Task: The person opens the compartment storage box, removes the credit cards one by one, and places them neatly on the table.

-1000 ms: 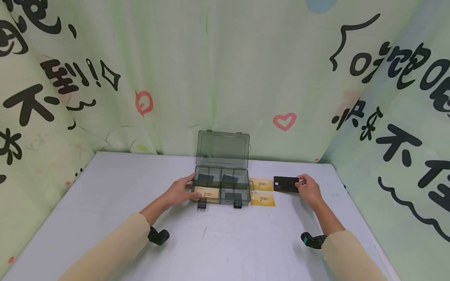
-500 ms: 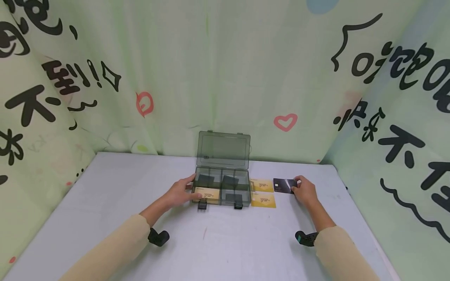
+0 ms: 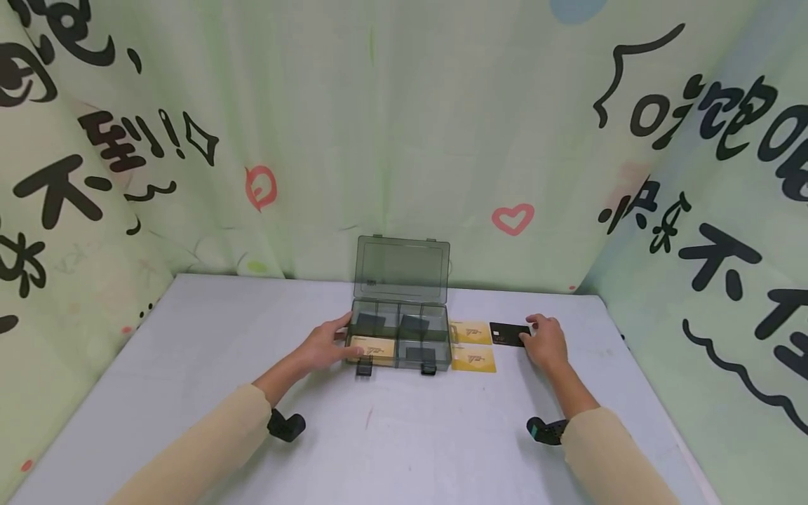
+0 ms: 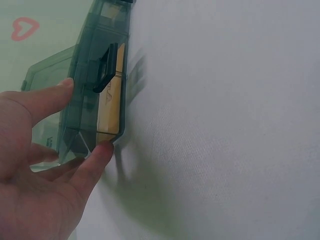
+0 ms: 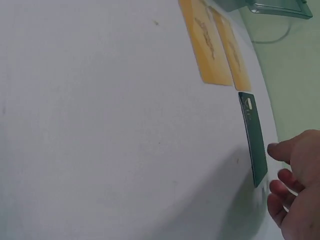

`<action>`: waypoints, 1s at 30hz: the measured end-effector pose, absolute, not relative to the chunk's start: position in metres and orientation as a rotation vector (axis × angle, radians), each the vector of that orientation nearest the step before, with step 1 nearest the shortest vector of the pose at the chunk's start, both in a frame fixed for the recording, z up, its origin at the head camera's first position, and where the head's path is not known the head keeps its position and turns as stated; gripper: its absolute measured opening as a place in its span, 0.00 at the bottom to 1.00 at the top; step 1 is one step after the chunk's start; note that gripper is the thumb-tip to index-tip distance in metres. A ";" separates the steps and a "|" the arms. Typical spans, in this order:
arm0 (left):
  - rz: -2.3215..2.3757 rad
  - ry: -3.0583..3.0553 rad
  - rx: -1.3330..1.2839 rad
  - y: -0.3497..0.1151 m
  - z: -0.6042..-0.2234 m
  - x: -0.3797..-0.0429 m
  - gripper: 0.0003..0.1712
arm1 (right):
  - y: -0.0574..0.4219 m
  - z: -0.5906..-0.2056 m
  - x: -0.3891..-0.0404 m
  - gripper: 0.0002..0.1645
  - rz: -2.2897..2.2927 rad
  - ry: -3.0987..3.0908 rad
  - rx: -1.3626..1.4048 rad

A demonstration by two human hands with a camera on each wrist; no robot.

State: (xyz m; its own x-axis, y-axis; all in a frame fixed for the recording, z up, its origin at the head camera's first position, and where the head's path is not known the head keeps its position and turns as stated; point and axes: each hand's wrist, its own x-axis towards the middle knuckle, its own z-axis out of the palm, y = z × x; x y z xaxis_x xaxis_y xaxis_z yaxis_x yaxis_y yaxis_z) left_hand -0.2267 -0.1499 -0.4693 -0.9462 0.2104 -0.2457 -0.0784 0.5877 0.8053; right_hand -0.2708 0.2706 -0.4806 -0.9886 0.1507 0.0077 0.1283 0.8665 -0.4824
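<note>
A smoky translucent plastic storage box (image 3: 396,365) stands at the table's far middle, its lid (image 3: 402,268) raised. My left hand (image 3: 320,345) holds the box's left end, its thumb and fingers spread about the near left corner. Through the near left compartment shows a stack of yellow cards (image 4: 109,107). Right of the box, two yellow cards (image 3: 470,332) lie one behind the other. A black card (image 5: 254,142) lies in line with the rear one. My right hand (image 3: 546,342) is at its right end; in the right wrist view thumb and fingers are apart, beside the card.
Dark pieces (image 3: 413,324) lie in other compartments of the box. Two latches (image 3: 428,363) hang at its front. A white cloth covers the table (image 3: 404,435), and a printed curtain (image 3: 315,140) closes off the back and sides.
My right hand has moved a little left with the black card, setting it against the rear yellow card, and its fingers have loosened. My left hand has stayed at the box.
</note>
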 end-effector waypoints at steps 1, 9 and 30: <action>1.292 2.505 0.111 -0.150 -0.469 -0.227 0.51 | 0.269 -0.480 -0.270 0.24 0.808 -2.974 -0.235; 1.283 2.512 0.117 -0.151 -0.469 -0.227 0.50 | 0.250 -0.472 -0.269 0.25 1.181 -2.913 -0.279; 1.276 2.506 0.110 -0.150 -0.469 -0.226 0.50 | 0.189 -0.453 -0.261 0.22 1.410 -2.892 -0.012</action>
